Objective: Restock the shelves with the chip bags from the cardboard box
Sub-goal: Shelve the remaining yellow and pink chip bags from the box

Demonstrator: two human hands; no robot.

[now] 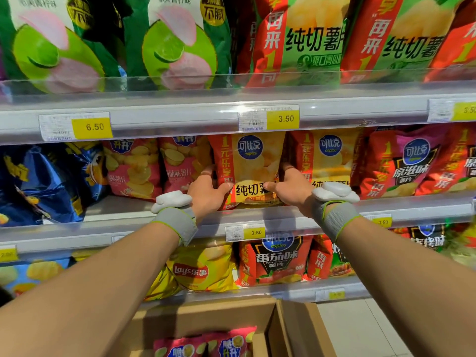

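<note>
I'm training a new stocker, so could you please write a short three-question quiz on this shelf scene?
1. True or false: both the left hand and the right hand grip the yellow chip bag.
2. What price shows on the tag directly above that bag?
3. The cardboard box below: A) holds pink bags B) holds only yellow bags C) is taped shut.

Key: 1 true; 2 3.50; 3 A.

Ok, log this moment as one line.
both hands on yellow chip bag | left hand | right hand | middle shelf
</note>
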